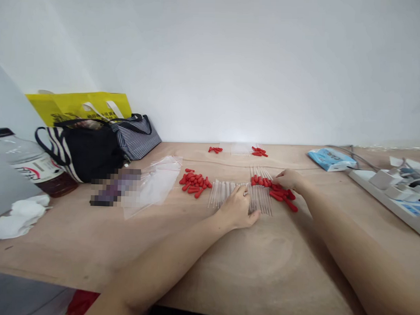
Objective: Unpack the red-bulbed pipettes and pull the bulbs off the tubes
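Clear glass dropper tubes [222, 193] lie in a row on the wooden table [254, 264]. My left hand [237, 209] rests on them with fingers curled, pinching at a tube. Beside it, a batch of droppers with red rubber bulbs [264, 191] lies flat. My right hand [289, 179] sits on the bulb end of that batch, fingers closed around red bulbs. A loose pile of red bulbs [194, 181] lies left of the tubes.
At the back lie more tubes and bulbs [258, 151]. An empty clear plastic bag [154, 183], striped bags [93, 149], a yellow bag [77, 106] and a bottle [30, 162] stand left. A power strip [394, 194] and blue packet [330, 159] are right.
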